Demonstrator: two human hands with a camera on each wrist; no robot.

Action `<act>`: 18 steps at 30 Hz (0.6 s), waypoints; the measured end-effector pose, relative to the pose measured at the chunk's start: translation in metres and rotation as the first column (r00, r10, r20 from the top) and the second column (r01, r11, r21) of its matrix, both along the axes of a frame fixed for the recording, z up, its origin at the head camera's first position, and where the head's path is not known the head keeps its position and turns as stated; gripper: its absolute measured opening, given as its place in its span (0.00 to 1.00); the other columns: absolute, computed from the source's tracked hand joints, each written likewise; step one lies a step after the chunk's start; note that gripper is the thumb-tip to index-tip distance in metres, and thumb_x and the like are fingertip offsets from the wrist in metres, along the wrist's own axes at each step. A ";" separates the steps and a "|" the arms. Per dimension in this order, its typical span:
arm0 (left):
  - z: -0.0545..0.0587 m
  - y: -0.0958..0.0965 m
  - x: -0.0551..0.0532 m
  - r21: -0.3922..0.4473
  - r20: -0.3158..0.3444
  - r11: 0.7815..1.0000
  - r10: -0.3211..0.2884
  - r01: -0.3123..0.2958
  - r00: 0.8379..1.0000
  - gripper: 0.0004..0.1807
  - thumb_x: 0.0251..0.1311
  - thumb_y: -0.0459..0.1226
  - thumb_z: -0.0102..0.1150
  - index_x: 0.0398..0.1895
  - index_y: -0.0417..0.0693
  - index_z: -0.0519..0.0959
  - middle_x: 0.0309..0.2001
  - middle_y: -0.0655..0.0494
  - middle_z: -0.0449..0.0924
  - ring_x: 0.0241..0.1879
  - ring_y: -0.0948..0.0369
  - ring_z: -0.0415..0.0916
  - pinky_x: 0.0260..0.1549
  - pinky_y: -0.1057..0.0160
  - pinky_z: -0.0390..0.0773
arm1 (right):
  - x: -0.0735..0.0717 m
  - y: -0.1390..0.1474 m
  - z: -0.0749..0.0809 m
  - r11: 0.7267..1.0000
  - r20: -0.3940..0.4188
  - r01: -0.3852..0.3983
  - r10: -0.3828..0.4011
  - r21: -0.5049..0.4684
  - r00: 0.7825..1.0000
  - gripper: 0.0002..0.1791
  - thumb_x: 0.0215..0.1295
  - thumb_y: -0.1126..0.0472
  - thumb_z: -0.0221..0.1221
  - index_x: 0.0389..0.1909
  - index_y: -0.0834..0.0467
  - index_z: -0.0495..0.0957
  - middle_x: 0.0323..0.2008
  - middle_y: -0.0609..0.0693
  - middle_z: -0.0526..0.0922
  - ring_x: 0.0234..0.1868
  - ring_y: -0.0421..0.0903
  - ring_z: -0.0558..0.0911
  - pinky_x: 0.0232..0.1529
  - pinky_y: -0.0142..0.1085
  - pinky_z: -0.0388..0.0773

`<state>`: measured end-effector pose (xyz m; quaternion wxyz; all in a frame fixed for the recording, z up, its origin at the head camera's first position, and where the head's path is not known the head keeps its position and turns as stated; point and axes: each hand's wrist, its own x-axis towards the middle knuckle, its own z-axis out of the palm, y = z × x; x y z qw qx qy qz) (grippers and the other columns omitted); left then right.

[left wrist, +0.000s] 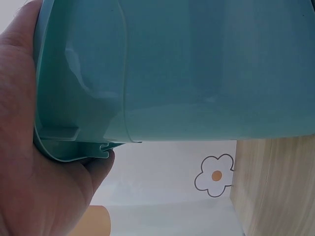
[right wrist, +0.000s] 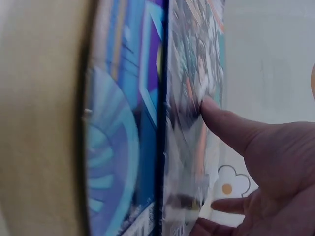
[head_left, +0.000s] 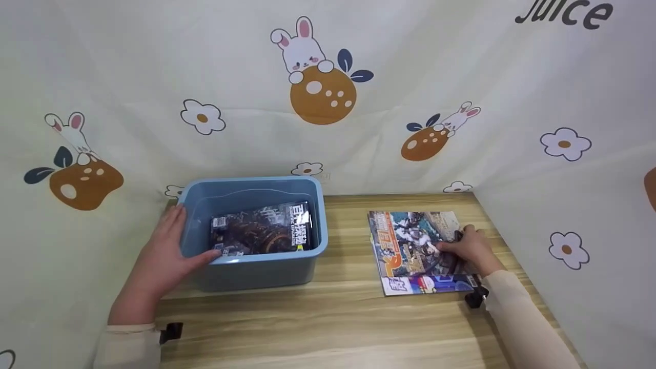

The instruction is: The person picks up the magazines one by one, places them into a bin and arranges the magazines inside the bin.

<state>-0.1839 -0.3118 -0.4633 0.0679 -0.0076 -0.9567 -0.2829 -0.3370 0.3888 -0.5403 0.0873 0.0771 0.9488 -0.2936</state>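
My left hand [head_left: 161,259] grips the front left corner of a blue plastic bin [head_left: 259,271], with its thumb over the front rim and its fingers along the left side. In the left wrist view the bin's wall [left wrist: 197,73] fills much of the picture. Inside the bin lies a dark, glossy-covered magazine [head_left: 261,230]. To the right, my right hand [head_left: 474,248] holds the right edge of a colourful magazine [head_left: 410,241], its thumb on the cover. Under it a second, blue and purple magazine [head_left: 428,285] sticks out at the front. The right fingertips are partly hidden behind the edge.
The bin and magazines stand on a wood-grain table [head_left: 328,328]. A pale curtain [head_left: 246,61] printed with rabbits, oranges and flowers rises behind and at both sides, close to the bin's back. Black clips [head_left: 171,332] show at both wrists.
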 end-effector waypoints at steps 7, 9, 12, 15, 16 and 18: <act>0.001 0.002 -0.001 0.000 0.002 1.000 0.000 0.000 1.000 0.76 0.60 0.73 0.71 0.91 0.38 0.39 0.90 0.33 0.34 0.87 0.31 0.37 0.71 0.16 0.55 | -0.009 0.009 -0.005 0.998 0.041 -0.035 0.037 -0.047 0.998 0.65 0.62 0.38 0.80 0.77 0.80 0.55 0.68 0.87 0.59 0.61 0.76 0.73 0.66 0.66 0.79; 0.001 0.002 -0.002 0.000 0.004 1.000 0.003 -0.003 1.000 0.76 0.60 0.73 0.71 0.91 0.39 0.39 0.90 0.34 0.34 0.87 0.30 0.37 0.71 0.16 0.55 | -0.014 0.014 -0.006 0.994 0.064 -0.043 0.049 -0.099 0.997 0.69 0.63 0.41 0.81 0.83 0.77 0.48 0.73 0.89 0.54 0.68 0.80 0.70 0.71 0.66 0.74; 0.002 0.002 -0.003 0.001 0.000 1.000 0.004 -0.004 1.000 0.76 0.60 0.73 0.71 0.91 0.40 0.39 0.90 0.34 0.34 0.87 0.30 0.37 0.70 0.16 0.55 | -0.020 0.021 -0.006 0.985 0.077 -0.081 0.093 -0.150 0.993 0.73 0.63 0.48 0.81 0.86 0.75 0.38 0.79 0.88 0.47 0.77 0.83 0.60 0.79 0.69 0.61; 0.001 0.001 -0.003 0.001 -0.007 1.000 -0.002 0.002 1.000 0.75 0.60 0.73 0.71 0.91 0.40 0.39 0.90 0.34 0.35 0.87 0.30 0.37 0.70 0.16 0.55 | -0.025 0.025 -0.007 0.978 0.076 -0.121 0.135 -0.167 0.988 0.74 0.62 0.53 0.82 0.86 0.75 0.35 0.80 0.86 0.45 0.81 0.83 0.50 0.82 0.71 0.50; 0.000 0.001 -0.003 -0.001 -0.008 1.000 -0.004 0.004 1.000 0.75 0.60 0.72 0.71 0.91 0.40 0.39 0.90 0.34 0.35 0.87 0.30 0.37 0.70 0.16 0.56 | -0.026 0.026 -0.008 0.976 0.081 -0.131 0.147 -0.175 0.986 0.74 0.62 0.54 0.83 0.86 0.74 0.35 0.81 0.85 0.44 0.81 0.83 0.49 0.82 0.71 0.49; -0.002 -0.001 -0.001 -0.006 -0.010 1.000 -0.005 0.005 1.000 0.75 0.60 0.72 0.71 0.91 0.39 0.40 0.90 0.34 0.35 0.87 0.30 0.38 0.70 0.16 0.55 | -0.028 0.026 -0.010 0.972 0.090 -0.148 0.167 -0.184 0.982 0.75 0.61 0.54 0.83 0.87 0.72 0.34 0.81 0.84 0.43 0.82 0.83 0.48 0.82 0.71 0.49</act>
